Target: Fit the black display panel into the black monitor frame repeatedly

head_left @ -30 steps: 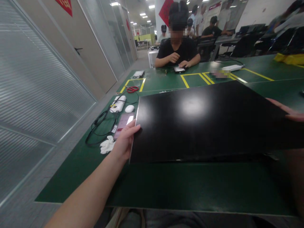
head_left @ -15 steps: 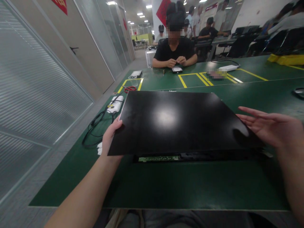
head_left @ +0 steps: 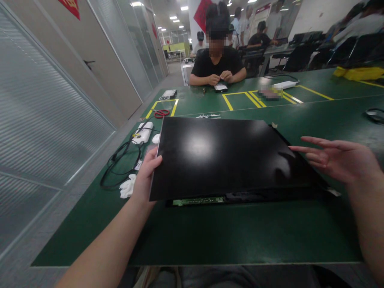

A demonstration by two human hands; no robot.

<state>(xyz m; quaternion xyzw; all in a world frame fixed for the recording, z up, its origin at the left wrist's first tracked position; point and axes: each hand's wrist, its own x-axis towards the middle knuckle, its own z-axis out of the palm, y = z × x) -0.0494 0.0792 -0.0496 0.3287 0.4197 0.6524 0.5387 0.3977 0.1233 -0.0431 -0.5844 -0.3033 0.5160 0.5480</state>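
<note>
A glossy black LCD panel [head_left: 216, 156] is tilted, its left side raised above the table. My left hand [head_left: 147, 172] grips its left edge, with the thumb on the top face and the other fingers hidden below. My right hand [head_left: 345, 158] is open at the right edge, palm partly up and fingers stretched out; one fingertip is at or very near the edge. Beneath the panel lies a dark frame or backing [head_left: 255, 197] with a green circuit board strip [head_left: 198, 201] along its near side. A silvery tab [head_left: 333, 192] sticks out at its near right corner.
On the left are a white box [head_left: 143, 133] with black cables [head_left: 103, 176] and a crumpled white thing [head_left: 128, 186]. Beyond the panel lie red-handled scissors [head_left: 162, 114] and small white pieces [head_left: 208, 116]. A person [head_left: 218, 66] sits opposite, hands at a small device [head_left: 221, 87].
The panel's left edge has moved right with my left hand, and its right side sits lower over the dark backing. My right hand stays open, its fingertips slightly farther left.
</note>
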